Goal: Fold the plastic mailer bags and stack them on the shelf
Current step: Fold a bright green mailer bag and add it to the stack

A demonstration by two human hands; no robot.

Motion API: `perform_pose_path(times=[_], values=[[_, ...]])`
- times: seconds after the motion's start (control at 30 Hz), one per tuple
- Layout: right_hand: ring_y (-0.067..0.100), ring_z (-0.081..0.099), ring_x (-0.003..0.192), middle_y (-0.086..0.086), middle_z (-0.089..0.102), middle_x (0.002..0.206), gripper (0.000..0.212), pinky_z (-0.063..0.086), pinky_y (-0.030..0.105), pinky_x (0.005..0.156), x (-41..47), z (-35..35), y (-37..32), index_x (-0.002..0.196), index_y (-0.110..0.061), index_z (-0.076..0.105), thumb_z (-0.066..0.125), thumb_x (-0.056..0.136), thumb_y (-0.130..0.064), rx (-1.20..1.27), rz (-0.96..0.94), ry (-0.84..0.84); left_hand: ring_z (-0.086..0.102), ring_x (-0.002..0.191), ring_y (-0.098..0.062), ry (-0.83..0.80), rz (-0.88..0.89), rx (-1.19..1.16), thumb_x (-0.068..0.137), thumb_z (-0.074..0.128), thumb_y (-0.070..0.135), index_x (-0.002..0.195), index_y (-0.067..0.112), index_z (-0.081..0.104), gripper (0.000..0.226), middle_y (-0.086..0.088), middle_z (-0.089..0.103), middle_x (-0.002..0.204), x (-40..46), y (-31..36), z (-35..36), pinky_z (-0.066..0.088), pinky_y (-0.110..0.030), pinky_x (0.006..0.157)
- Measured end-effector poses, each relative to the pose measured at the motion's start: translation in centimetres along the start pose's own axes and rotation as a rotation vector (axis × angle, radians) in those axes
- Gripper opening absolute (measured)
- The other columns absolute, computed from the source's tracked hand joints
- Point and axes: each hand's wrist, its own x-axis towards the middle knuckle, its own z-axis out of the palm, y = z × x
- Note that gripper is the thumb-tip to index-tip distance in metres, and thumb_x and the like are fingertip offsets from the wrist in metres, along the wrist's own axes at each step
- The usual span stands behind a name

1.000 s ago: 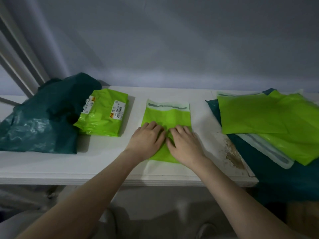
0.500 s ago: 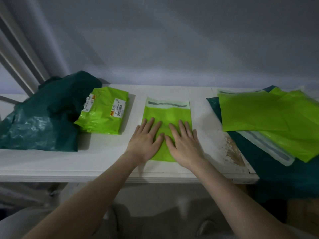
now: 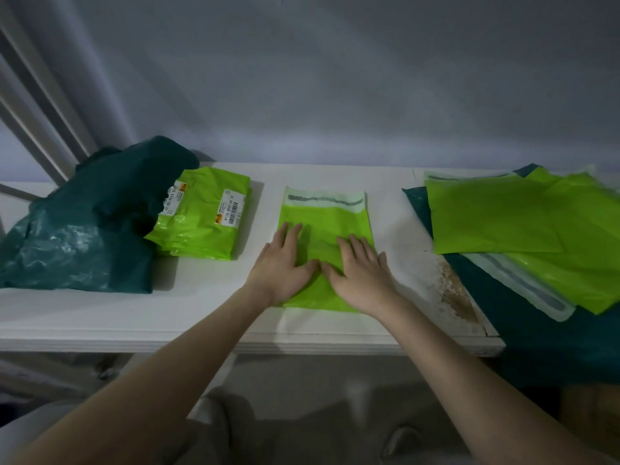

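Left hand and right hand lie flat, fingers spread, pressing green mailer at middle of white shelf — no pinch. Risk: slick plastic slides or springs open once palms lift; trapped air wrinkles crease — 2 hands needed.

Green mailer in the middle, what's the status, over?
Left hand and right hand flat, pressing green mailer on white shelf. Folded stack waits left. Nothing in the way.

Bare forearms, no sleeves or jewellery
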Motion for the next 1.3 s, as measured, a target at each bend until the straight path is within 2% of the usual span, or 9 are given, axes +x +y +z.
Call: perform_pose_path(times=[0.1, 0.3, 0.43, 0.53, 0.67, 0.8, 0.97, 1.2, 1.3], values=[[0.025, 0.021, 0.139, 0.003, 0.026, 0.15, 0.071, 0.023, 0.049, 0.11, 0.4, -1.4, 0.2, 0.144, -0.018, 0.022, 0.052, 0.087, -0.049, 0.095, 0.031, 0.016, 0.04, 0.13, -0.026, 0.112, 0.031, 0.108, 0.085, 0.057, 0.04, 0.141, 0.023, 0.031, 0.064, -0.002, 0.026, 0.146, 0.6, 0.1, -1.7, 0.031, -0.04, 0.105], [0.025, 0.027, 0.135, 0.008, 0.034, 0.145, 0.055, 0.028, 0.039, 0.108, 2.1, -2.0, 0.0, 0.141, -0.012, 0.032, 0.045, 0.094, -0.038, -0.041, -0.093, 0.228, 0.034, 0.134, -0.026, 0.242, 0.143, 0.154, 0.095, 0.044, 0.03, 0.138, 0.015, 0.04, 0.045, -0.006, 0.034, 0.146, 3.5, -0.4, -3.0, 0.03, -0.038, 0.107], [0.021, 0.012, 0.145, 0.005, 0.016, 0.157, 0.052, 0.014, 0.043, 0.117, 4.4, -2.0, 0.5, 0.146, -0.013, 0.025, 0.035, 0.099, -0.032, -0.065, -0.113, 0.206, 0.019, 0.143, -0.022, 0.17, 0.281, 0.271, 0.096, 0.025, 0.034, 0.145, 0.014, 0.029, 0.053, -0.006, 0.021, 0.155, 5.4, -0.5, -1.8, 0.014, -0.035, 0.116], [0.018, 0.005, 0.146, 0.002, 0.008, 0.159, 0.052, 0.009, 0.043, 0.118, 6.2, -2.4, 0.2, 0.149, -0.015, 0.018, 0.029, 0.101, -0.032, -0.062, -0.135, 0.174, 0.008, 0.146, -0.018, 0.081, 0.294, 0.324, 0.101, 0.027, 0.028, 0.149, 0.015, 0.015, 0.052, -0.002, 0.008, 0.159, 6.6, -0.4, -1.0, 0.007, -0.035, 0.118], [0.015, 0.003, 0.146, -0.001, 0.004, 0.159, 0.054, 0.008, 0.044, 0.118, 7.7, -1.5, -0.2, 0.15, -0.016, 0.012, 0.025, 0.101, -0.033, -0.143, -0.167, 0.082, 0.007, 0.146, -0.015, 0.017, 0.312, 0.4, 0.1, 0.026, 0.031, 0.151, 0.018, 0.01, 0.054, 0.001, 0.006, 0.159, 7.7, -1.2, 0.1, 0.007, -0.033, 0.118], [0.012, 0.0, 0.146, -0.005, 0.003, 0.159, 0.053, 0.004, 0.043, 0.119, 8.2, 0.0, 0.3, 0.151, -0.021, 0.007, 0.022, 0.101, -0.034, -0.094, -0.145, -0.002, -0.003, 0.146, -0.013, -0.104, 0.239, 0.357, 0.101, 0.02, 0.033, 0.151, 0.021, 0.004, 0.053, 0.003, -0.001, 0.159, 8.0, -1.7, 0.5, 0.002, -0.034, 0.119], [0.011, -0.007, 0.146, -0.003, -0.007, 0.159, 0.055, -0.003, 0.041, 0.117, 8.5, 0.2, 0.6, 0.151, -0.021, 0.003, 0.018, 0.102, -0.038, -0.09, -0.124, -0.032, -0.01, 0.145, -0.012, -0.135, 0.191, 0.363, 0.102, 0.016, 0.034, 0.15, 0.019, -0.006, 0.055, 0.003, -0.012, 0.158, 7.6, -1.3, 0.5, -0.004, -0.033, 0.117], [0.024, -0.015, 0.145, 0.008, -0.016, 0.157, 0.076, -0.007, 0.051, 0.115, 8.2, -0.1, 1.7, 0.151, -0.024, -0.005, 0.017, 0.091, -0.066, -0.119, 0.085, -0.036, -0.015, 0.144, -0.014, -0.109, 0.103, 0.353, 0.099, 0.019, 0.045, 0.15, 0.015, -0.008, 0.065, -0.002, -0.015, 0.157, 7.7, -1.4, 0.6, -0.007, -0.034, 0.116], [0.025, -0.015, 0.145, 0.011, -0.016, 0.157, 0.081, -0.007, 0.051, 0.115, 8.0, -0.2, 1.9, 0.15, -0.023, -0.007, 0.017, 0.089, -0.07, -0.116, 0.1, -0.031, -0.015, 0.145, -0.017, -0.099, 0.057, 0.336, 0.097, 0.023, 0.051, 0.15, 0.016, -0.009, 0.071, -0.004, -0.016, 0.157, 7.8, -1.6, 0.5, -0.006, -0.034, 0.117]])
